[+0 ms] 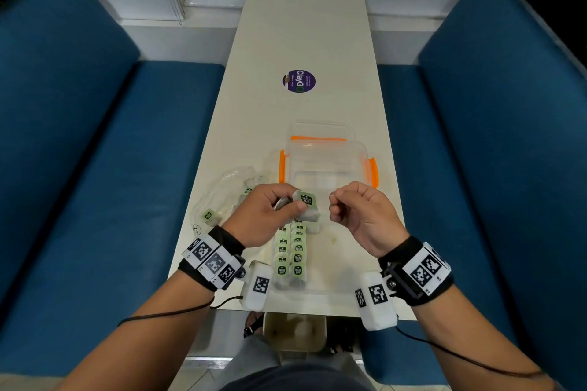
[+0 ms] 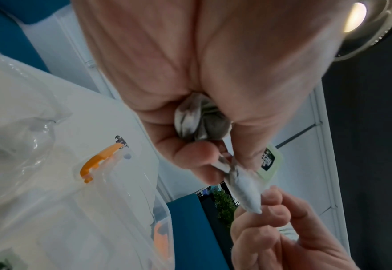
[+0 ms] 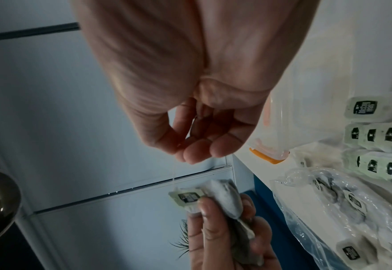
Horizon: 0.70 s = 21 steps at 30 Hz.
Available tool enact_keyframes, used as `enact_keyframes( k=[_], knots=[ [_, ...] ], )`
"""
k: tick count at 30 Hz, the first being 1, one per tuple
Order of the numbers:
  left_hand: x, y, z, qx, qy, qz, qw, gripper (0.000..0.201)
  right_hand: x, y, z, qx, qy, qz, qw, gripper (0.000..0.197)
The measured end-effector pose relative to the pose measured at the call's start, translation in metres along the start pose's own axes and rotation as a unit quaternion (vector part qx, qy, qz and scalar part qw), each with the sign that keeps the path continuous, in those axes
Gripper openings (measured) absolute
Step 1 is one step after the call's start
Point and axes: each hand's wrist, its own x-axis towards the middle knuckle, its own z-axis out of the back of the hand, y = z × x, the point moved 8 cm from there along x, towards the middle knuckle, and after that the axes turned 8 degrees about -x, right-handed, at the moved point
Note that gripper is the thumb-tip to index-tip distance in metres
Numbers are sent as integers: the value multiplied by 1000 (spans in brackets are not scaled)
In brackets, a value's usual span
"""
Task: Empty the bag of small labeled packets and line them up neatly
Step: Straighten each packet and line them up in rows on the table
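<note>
Blue benches flank the desk [image 1: 301,41]: two packet rows [image 1: 290,255] lie low-centre; bag [image 1: 219,200] holds more; left hand [image 1: 266,216] grips packets [image 1: 305,200], right hand [image 1: 359,213] pinches a thread [image 3: 174,175].

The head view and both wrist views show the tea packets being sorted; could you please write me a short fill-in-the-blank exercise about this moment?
1. The left hand grips a tea packet whose tag is pale ____.
2. The right hand pinches a thin ____ that runs to that packet.
3. The clear box has latches coloured ____.
4. The packets already lined up form ____ rows on the table.

Missing words: green; string; orange; two
</note>
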Motion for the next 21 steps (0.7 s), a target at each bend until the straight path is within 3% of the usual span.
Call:
enact_keyframes(
  k=[3, 8, 14, 17, 21],
  knots=[
    [0, -1, 0, 1, 1, -2, 1000, 16, -2, -2, -1, -29, -2, -14, 999, 21],
    [-1, 0, 2, 17, 19, 9, 1000, 12, -6, -5, -12, -77, 51, -34, 995, 29],
    [1, -1, 0, 0, 64, -3, 998, 17, -10, -7, -22, -104, 109, -62, 987, 23],
    [1, -3, -1, 8, 80, -2, 997, 17, -10, 0, -18, -194, 99, -42, 975, 27],
    [0, -6, -2, 14, 98, -1, 995, 17, -9, 25, -15, -260, 69, 41, 962, 25]
  ],
)
